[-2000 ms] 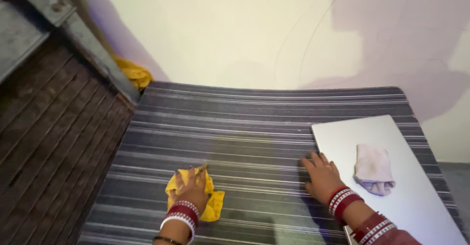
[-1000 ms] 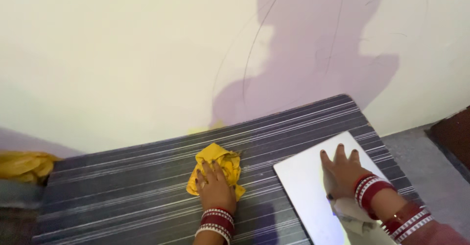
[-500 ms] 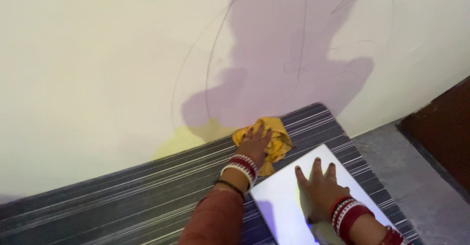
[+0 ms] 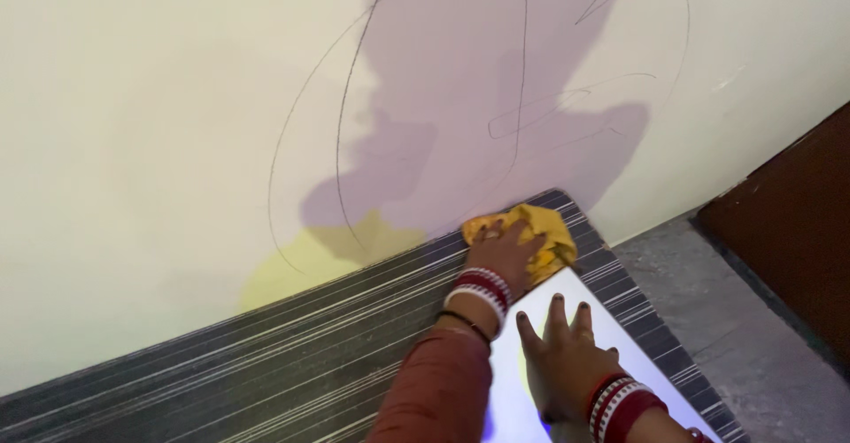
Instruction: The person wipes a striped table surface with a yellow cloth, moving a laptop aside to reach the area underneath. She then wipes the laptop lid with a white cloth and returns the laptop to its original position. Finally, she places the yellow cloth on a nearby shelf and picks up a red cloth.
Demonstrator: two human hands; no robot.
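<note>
A single head-worn camera looked steeply down and forward, tilted so the striped worktop (image 4: 266,354) ran diagonally across the lower frame. It sat close, with the left hand (image 4: 505,253) and right hand (image 4: 562,363) near the bottom edge and the forearms cut off. It faced the pale scribbled wall (image 4: 159,124) that filled the upper frame, and grey floor (image 4: 708,319) showed at right.

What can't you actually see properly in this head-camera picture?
- Yellow cloth: partly covered by the left hand pressing on it.
- White flat slab: the right hand and the bottom edge hide most of it, so its kind is unclear.
- Striped tabletop: cut off at the bottom and left edges.
- Dark brown panel: cut off at the right edge.
</note>
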